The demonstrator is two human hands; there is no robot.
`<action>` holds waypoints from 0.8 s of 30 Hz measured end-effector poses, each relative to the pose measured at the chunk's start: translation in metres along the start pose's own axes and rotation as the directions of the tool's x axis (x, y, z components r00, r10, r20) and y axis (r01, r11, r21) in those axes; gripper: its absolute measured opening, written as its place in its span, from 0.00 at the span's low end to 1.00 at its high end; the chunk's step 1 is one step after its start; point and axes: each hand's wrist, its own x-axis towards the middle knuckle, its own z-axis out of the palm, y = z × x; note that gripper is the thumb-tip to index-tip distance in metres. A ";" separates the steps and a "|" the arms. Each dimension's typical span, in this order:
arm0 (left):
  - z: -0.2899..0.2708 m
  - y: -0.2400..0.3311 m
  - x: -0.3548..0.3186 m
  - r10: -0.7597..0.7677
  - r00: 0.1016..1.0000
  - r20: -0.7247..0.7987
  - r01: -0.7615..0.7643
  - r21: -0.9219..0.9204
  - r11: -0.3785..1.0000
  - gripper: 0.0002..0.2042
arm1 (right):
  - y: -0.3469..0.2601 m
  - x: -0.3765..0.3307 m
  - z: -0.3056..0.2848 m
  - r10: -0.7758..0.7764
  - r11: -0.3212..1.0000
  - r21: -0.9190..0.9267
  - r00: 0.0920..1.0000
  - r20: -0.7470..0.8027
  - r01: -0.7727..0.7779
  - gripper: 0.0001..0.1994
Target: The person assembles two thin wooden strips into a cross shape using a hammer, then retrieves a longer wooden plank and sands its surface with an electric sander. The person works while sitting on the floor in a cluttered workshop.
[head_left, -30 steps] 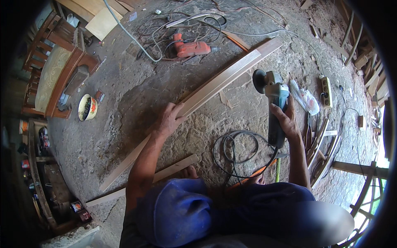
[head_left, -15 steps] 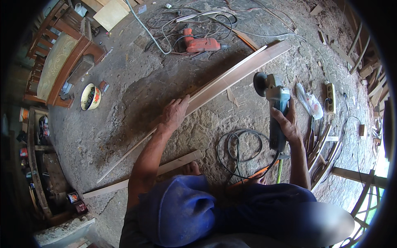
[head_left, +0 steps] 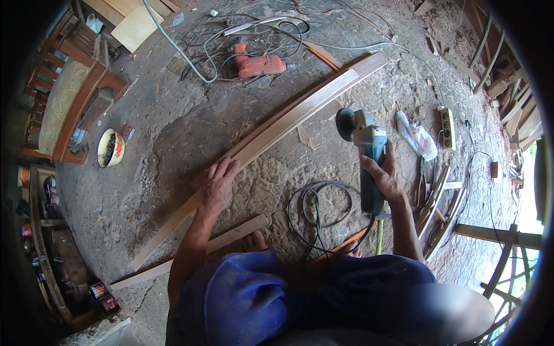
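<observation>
A long thin wooden plank point(head_left: 277, 128) slants across the floor, overlapping another board point(head_left: 372, 62) that shows beyond its far right end. My left hand point(head_left: 218, 185) is closed over the plank left of its middle, fingers across its upper face. To the right, my right hand point(head_left: 385, 176) is wrapped around the body of an angle grinder point(head_left: 371, 144), held up with its round dark disc point(head_left: 345, 124) away from the wood. I cannot tell whether the disc spins. The grinder's cable point(head_left: 317, 199) lies coiled below it.
A red drill point(head_left: 259, 66) lies among tangled cords. Another wooden strip point(head_left: 236, 232) is by my foot. At right are a plastic bag point(head_left: 416, 137), a power strip point(head_left: 447, 131) and wood pieces point(head_left: 433, 207). Left stand a patterned bowl point(head_left: 109, 147) and carved wooden furniture point(head_left: 75, 98).
The plank has turned from its narrow edge to lie with its broad face up. My left hand has slid toward the plank's near left end. The grinder stays in my right hand.
</observation>
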 end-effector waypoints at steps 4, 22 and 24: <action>-0.015 -0.016 -0.008 -0.047 0.997 0.061 0.049 -0.036 0.998 0.26 | 0.001 0.003 0.000 0.026 0.991 -0.131 0.999 -0.021 -0.029 0.48; 0.053 0.031 0.100 -0.206 0.951 -0.231 0.161 -0.200 0.966 0.20 | -0.001 0.078 0.057 -0.053 0.860 -0.497 0.988 0.146 0.120 0.53; 0.049 0.034 0.100 -0.217 0.950 -0.225 0.172 -0.202 0.964 0.20 | -0.003 0.086 0.069 -0.048 0.849 -0.508 0.980 0.194 0.143 0.53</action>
